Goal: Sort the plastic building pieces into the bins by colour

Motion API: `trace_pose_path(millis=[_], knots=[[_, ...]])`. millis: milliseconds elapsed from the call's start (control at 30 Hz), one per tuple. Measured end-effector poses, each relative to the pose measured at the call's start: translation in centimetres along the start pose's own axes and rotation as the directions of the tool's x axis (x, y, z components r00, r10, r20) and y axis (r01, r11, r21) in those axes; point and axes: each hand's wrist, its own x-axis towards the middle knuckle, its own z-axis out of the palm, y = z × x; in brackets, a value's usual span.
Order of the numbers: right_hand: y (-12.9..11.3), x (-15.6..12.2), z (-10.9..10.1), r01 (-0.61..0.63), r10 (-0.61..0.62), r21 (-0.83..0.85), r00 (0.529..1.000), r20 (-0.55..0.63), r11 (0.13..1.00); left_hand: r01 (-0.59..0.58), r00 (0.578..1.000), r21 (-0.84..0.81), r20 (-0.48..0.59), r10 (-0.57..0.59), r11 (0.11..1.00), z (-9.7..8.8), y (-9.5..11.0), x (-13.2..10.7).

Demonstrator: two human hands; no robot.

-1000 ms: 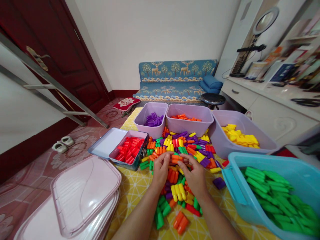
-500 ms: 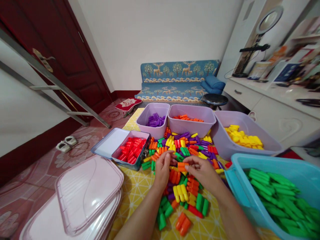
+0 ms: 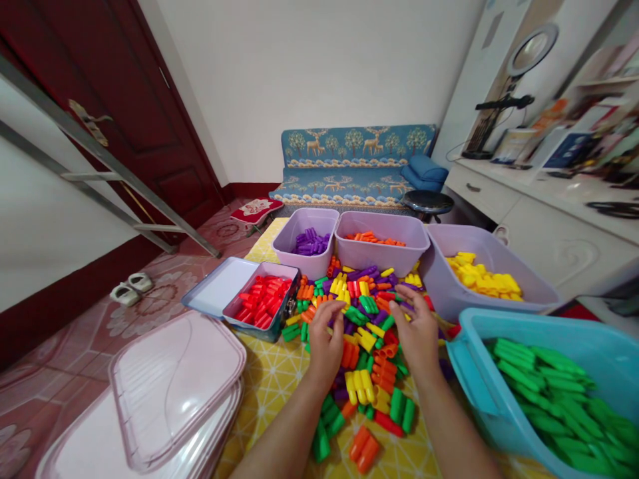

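A heap of coloured plastic pegs (image 3: 367,299) in orange, yellow, green, purple and red lies on a yellow patterned tablecloth (image 3: 272,379). My left hand (image 3: 323,342) rests on the heap's left side, fingers curled together toward the right; what they hold, if anything, is hidden. My right hand (image 3: 418,332) hovers over the heap's right side with fingers spread and nothing visible in it. The two hands are apart.
Behind the heap stand lilac bins: purple pegs (image 3: 304,263), orange pegs (image 3: 382,256), yellow pegs (image 3: 442,286). A blue tub (image 3: 472,376) of green pegs is at right. A tin (image 3: 214,289) with red pegs is at left, above pink lids (image 3: 174,382).
The hands held an orange peg between them; now they have separated. My right hand has moved right and forward and spread its fingers. The orange peg is no longer seen.
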Motion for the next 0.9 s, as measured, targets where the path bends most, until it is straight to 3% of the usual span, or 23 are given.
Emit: trace_pose_path(millis=[67,167,333,433,667,900], knots=[[1.9,-0.3,0.0,0.12,-0.117,-0.206,0.993,0.025,0.971,-0.063,0.998,0.07,0.011,0.062,0.996,0.1,0.2,0.4],[3.7,-0.5,0.1,0.256,-0.236,-0.368,0.967,0.098,0.894,-0.109,0.991,0.186,0.093,0.093,0.977,0.7,0.2,1.9],[4.5,-0.8,0.3,0.35,-0.28,-0.459,0.935,0.216,0.816,-0.187,0.952,0.408,0.301,0.062,0.894,2.1,-0.7,5.2],[4.3,-0.9,0.1,0.38,-0.287,-0.463,0.922,0.261,0.801,-0.199,0.93,0.481,0.368,0.009,0.854,2.6,-1.4,6.0],[3.8,-1.0,0.1,0.386,-0.298,-0.258,0.898,0.323,0.886,-0.219,0.946,0.506,0.32,0.054,0.834,1.7,-2.4,5.0],[3.6,-1.0,0.5,0.4,-0.284,-0.32,0.892,0.352,0.859,-0.146,0.977,0.356,0.196,0.079,0.923,1.6,-3.3,4.9]])
